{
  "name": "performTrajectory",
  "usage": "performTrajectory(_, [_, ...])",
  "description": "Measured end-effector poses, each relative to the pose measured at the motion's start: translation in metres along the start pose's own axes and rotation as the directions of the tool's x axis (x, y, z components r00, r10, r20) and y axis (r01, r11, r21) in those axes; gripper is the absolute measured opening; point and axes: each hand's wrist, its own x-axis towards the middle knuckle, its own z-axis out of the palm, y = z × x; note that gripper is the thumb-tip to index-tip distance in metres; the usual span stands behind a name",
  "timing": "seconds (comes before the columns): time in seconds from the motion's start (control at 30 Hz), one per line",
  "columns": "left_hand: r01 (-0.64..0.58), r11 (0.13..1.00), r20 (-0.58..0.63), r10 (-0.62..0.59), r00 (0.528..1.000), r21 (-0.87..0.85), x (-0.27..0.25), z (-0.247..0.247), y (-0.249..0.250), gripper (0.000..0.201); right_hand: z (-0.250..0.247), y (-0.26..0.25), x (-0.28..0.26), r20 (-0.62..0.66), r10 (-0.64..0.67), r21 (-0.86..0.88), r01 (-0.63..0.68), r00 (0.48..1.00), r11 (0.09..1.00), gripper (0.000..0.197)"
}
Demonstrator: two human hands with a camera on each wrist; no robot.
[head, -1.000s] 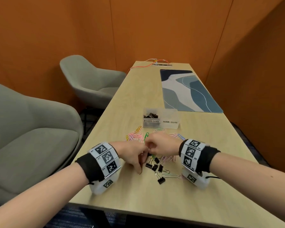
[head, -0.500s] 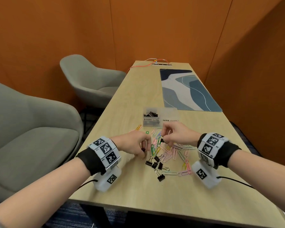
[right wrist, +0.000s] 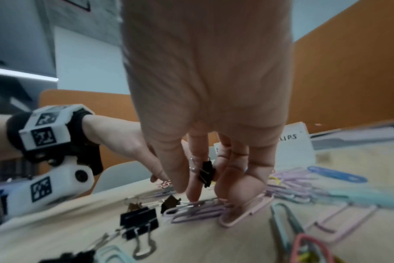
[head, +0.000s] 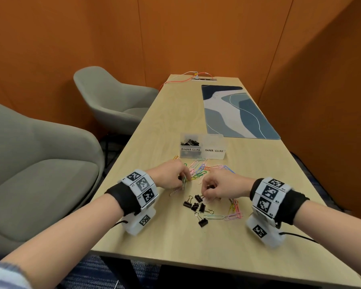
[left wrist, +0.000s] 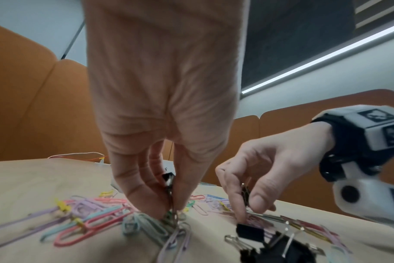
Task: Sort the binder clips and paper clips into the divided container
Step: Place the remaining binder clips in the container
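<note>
Our left fingers [left wrist: 146, 194] pinch a binder clip [left wrist: 169, 179] down among the paper clips [head: 198, 172], and our right hand [head: 221, 187], nearer us than half a second ago, holds another binder clip [right wrist: 206, 173] while touching the pile. Five loose binder clips [head: 196, 206] lie on the table [head: 175, 247] between our wrists. Beyond, the divided container [head: 214, 152] reads "BINDER CLIPS", holding black clips, and "PAPER CLIPS".

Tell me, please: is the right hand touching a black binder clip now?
Touching. The right wrist view shows the right hand with a black binder clip held between its fingers.
</note>
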Motion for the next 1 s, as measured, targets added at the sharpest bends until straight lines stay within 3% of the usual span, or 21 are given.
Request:
performTrajectory(0.1, [-0.022,0.998,-0.023,0.020,1.000,-0.056,-0.008,-0.001,-0.001,0.033,0.001,-0.001,0.003,-0.056,-0.012,-0.126,0.005,0.998,0.992,0.019])
performTrajectory(0.23, [-0.067,0.971,0.109,0.094,0.990,-0.227,-0.021,0.002,0.008,0.032,0.009,-0.010,0.009,-0.026,-0.046,-0.208,0.040,0.999,0.977,0.026])
performTrajectory(0.33, [-0.102,0.990,0.136,0.115,0.984,-0.099,-0.021,0.011,0.016,0.042,0.012,-0.010,0.013,-0.014,-0.081,-0.270,0.074,0.997,0.960,0.019])
performTrajectory(0.47, [-0.118,0.993,0.084,0.118,0.989,-0.006,-0.016,0.018,0.021,0.042,0.011,-0.008,0.013,0.009,-0.067,-0.274,0.067,0.998,0.959,0.015])
performTrajectory(0.73, [-0.122,0.989,0.030,0.120,0.992,0.085,-0.011,0.020,0.020,0.020,0.006,0.002,0.014,-0.058,-0.104,-0.267,0.085,0.993,0.960,0.015])
performTrajectory(0.87, [-0.119,0.993,0.023,0.119,0.993,-0.019,-0.011,0.016,0.014,0.018,-0.001,0.011,0.020,-0.165,-0.057,-0.095,0.041,0.985,0.995,0.013])
performTrajectory(0.93, [-0.093,0.986,0.030,0.098,0.995,-0.139,-0.008,0.006,0.009,0.019,-0.010,0.016,0.021,-0.155,0.042,0.194,-0.012,0.987,0.981,0.010])
performTrajectory(1.0, [-0.050,0.956,0.033,0.062,0.997,-0.289,0.000,-0.010,0.003,0.019,-0.024,0.019,0.024,-0.100,0.106,0.436,-0.052,0.989,0.898,0.012])
